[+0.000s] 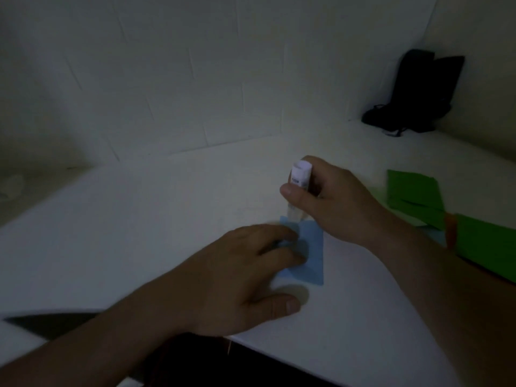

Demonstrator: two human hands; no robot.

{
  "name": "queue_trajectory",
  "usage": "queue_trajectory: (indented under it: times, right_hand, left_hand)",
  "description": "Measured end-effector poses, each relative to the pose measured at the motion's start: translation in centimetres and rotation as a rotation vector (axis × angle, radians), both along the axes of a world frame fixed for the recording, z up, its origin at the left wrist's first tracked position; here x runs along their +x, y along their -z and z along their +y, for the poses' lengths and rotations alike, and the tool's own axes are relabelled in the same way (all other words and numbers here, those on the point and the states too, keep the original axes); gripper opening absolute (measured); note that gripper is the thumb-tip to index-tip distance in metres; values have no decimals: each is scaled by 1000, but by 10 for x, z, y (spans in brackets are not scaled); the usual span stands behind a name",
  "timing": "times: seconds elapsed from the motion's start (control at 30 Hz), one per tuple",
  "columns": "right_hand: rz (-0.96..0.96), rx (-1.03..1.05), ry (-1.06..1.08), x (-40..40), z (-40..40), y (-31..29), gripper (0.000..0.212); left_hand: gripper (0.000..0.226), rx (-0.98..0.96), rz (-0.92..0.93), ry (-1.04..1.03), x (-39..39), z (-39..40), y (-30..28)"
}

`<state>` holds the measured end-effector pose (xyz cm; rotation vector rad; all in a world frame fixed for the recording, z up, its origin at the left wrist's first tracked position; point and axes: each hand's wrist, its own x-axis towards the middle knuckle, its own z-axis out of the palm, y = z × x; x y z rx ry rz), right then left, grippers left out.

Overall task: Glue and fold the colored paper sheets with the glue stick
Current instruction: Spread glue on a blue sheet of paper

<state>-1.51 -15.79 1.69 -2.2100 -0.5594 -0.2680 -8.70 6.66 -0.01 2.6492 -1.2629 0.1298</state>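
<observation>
White worktop (139, 219) is seen in dim light, with a blue paper sheet (311, 255) lying near its front edge. That sheet is pressed flat by the straight fingers of the left hand (240, 275). An upright glue stick (298, 188) is clamped in the right hand (332, 199) grip, its tip set on the sheet's far edge; green paper sheets (413, 196) are stacked well to the right.

Your left hand (245, 277) lies palm down at lower centre of the frame, fingers (279, 236) extended and pressing flat, thumb splayed toward you. Your right hand (332, 199) at centre right is curled in an upright grip, forearm running to the lower right.
</observation>
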Motion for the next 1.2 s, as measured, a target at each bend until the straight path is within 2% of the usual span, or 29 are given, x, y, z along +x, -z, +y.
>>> queue_trajectory:
  times: [0.07, 0.13, 0.5, 0.57, 0.63, 0.67, 0.73, 0.9, 1.2]
  right_hand:
    - [12, 6, -29, 0, -1, 1, 12]
    - [22, -13, -67, 0, 1, 3, 17]
    - [0, -35, -109, 2, 14, 7, 17]
    - [20, -16, -97, 6, 16, 10, 11]
    - [30, -18, -70, 9, 17, 12, 22]
    - [29, -12, -68, 11, 18, 12, 20]
    - [1, 27, -68, 12, 18, 10, 8]
    - [-82, 167, 35, 16, 7, -1, 10]
    - [41, 38, -72, 6, 11, 6, 12]
  left_hand:
    - [68, 3, 4, -8, 0, -1, -1]
    - [73, 23, 17, -25, 1, -2, -2]
    - [75, 61, 14, 9, 3, 1, -3]
    - [73, 47, 11, 33, 3, 1, -3]
    - [71, 37, 10, 60, 3, 1, -2]
    - [71, 40, 10, 64, 3, 2, -1]
    - [71, 65, 5, 52, 2, 1, 0]
    - [72, 135, -13, -20, 2, -5, 1]
    - [77, 196, -5, 5, 5, -6, 1]
